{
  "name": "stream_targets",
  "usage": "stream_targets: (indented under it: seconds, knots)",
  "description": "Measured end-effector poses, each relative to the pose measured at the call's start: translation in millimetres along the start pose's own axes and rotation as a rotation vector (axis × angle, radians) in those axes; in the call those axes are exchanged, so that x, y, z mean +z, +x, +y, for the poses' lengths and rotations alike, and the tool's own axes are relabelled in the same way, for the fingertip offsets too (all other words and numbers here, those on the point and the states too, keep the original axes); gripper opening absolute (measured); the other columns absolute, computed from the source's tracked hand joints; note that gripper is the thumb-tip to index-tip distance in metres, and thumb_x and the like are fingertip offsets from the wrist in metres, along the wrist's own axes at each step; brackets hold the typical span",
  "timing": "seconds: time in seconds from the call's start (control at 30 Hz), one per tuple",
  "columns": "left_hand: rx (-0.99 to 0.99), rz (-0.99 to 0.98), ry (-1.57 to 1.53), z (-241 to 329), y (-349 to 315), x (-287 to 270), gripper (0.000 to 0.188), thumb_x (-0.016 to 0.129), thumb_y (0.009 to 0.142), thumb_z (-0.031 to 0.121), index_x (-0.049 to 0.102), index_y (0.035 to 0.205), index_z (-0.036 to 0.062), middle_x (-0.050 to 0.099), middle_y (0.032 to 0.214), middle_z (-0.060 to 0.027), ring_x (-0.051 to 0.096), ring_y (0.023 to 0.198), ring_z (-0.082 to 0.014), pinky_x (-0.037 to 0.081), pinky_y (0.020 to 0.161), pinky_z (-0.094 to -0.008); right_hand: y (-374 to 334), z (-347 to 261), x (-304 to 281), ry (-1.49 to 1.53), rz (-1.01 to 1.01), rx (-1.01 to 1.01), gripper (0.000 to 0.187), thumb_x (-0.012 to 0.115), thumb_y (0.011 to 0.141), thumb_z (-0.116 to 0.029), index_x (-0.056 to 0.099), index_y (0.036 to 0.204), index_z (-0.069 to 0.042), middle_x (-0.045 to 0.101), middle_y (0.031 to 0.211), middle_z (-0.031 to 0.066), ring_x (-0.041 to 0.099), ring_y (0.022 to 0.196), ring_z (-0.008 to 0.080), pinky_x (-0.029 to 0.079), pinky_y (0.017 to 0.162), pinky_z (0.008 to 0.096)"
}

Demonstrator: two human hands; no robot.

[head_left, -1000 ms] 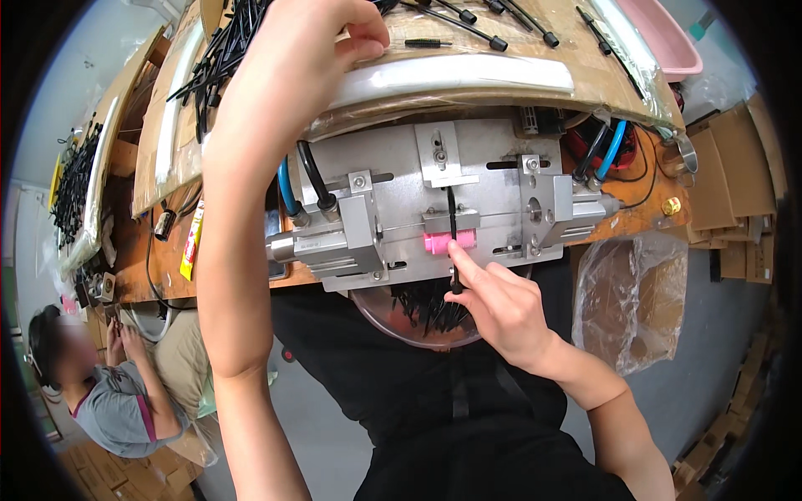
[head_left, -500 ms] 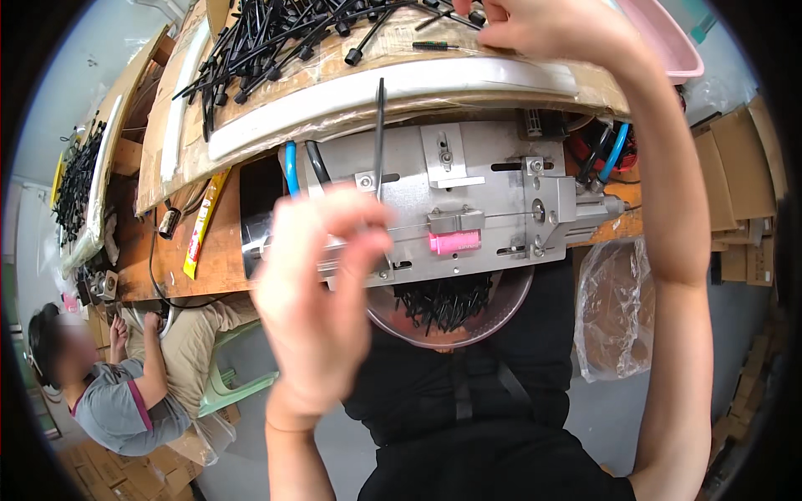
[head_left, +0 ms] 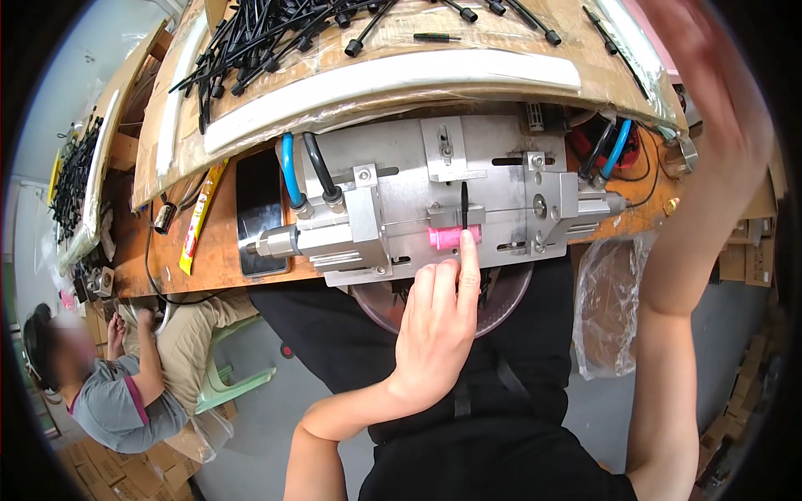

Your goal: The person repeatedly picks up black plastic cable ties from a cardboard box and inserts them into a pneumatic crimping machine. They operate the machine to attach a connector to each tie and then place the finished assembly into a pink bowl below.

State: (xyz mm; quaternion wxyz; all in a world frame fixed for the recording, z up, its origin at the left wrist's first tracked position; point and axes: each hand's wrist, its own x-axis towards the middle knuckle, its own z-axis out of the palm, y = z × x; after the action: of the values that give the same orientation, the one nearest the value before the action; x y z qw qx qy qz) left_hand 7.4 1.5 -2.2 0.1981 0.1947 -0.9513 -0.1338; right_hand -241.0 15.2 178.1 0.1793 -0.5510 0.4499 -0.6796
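My left hand [head_left: 437, 321] reaches up to the metal fixture, index finger stretched out and the other fingers bent. The index fingertip touches the lower end of a thin black rod [head_left: 464, 200], which stands across a small metal block [head_left: 447, 213] with a pink piece [head_left: 443, 238] at its front. My right hand [head_left: 706, 75], smeared by motion, is raised at the upper right, beside the cardboard-covered table. Its fingers are too blurred to show whether they hold anything. Between two silver cylinders runs the fixture plate [head_left: 409, 159].
Black rods with thick heads [head_left: 276, 33] lie heaped on the cardboard surface [head_left: 510, 37], edged with white foam [head_left: 393, 88]. Below the fixture is a translucent bowl [head_left: 510, 305]. A phone [head_left: 261, 217] and yellow packet [head_left: 203, 219] lie left. A co-worker [head_left: 125, 401] sits far left.
My left hand has moved right and down from the fixture's left side to the pink piece, and the black rod now stands there. My right hand has left the rods, moving right.
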Motion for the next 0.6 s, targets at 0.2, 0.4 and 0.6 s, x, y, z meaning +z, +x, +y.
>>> stream_targets:
  seconds: [0.2,0.4,0.6]
  knots:
    - [-0.02,-0.007,0.052,0,1,-4,0.066,0.069,0.077,-0.002,0.045,0.138,-0.0061,0.053,0.097,-0.0095,0.05,0.086,-0.0241,0.045,0.078,-0.0366,-93,-18,-33,-0.299,0.102,0.158,0.037,0.056,0.1,-0.02,0.05,0.13,0.001,0.061,0.11,0.0175,0.056,0.084,0.0119,0.045,0.065,0.0189]
    - [0.077,-0.035,0.109,-2,9,-7,0.069,0.06,0.077,-0.003,0.037,0.141,-0.0101,0.05,0.095,-0.0101,0.051,0.085,-0.022,0.048,0.078,-0.0308,-132,-12,25,-0.366,0.274,0.184,0.022,0.063,0.089,-0.005,0.057,0.109,0.002,0.065,0.099,0.0181,0.059,0.08,0.0143,0.045,0.065,0.02]
    - [-0.016,-0.076,0.063,-9,1,-11,0.067,0.063,0.081,0.004,0.038,0.142,-0.0063,0.051,0.101,-0.0106,0.052,0.093,-0.0247,0.048,0.083,-0.0339,-181,32,71,-0.667,0.066,0.179,0.05,0.071,0.072,0.016,0.062,0.12,0.005,0.066,0.087,0.0133,0.06,0.07,0.0191,0.052,0.063,0.0292]
